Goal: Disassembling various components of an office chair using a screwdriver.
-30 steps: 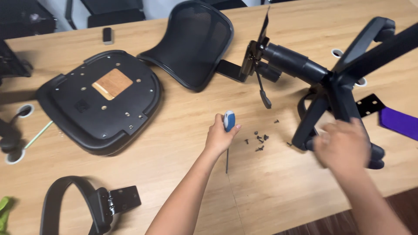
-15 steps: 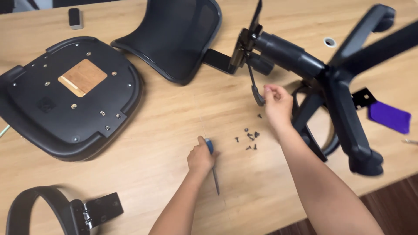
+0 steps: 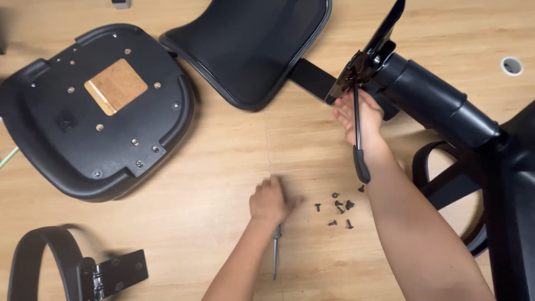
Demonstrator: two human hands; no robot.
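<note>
Upturned seat pan (image 3: pixel 95 111), mesh backrest (image 3: pixel 251 44), armrest (image 3: pixel 61 267) on wooden table (image 3: pixel 223 184)

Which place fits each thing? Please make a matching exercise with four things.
1. seat pan
2. screws
3. screwdriver
4. mesh backrest

a. top middle of the table
b. under the left hand
c. far left, underside up
d. loose between the two forearms

Pairs: 1-c, 2-d, 3-b, 4-a

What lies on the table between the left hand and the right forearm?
In the head view, a cluster of small black screws lies on the bare wood between the left hand, which rests on a screwdriver, and the right forearm.
</note>
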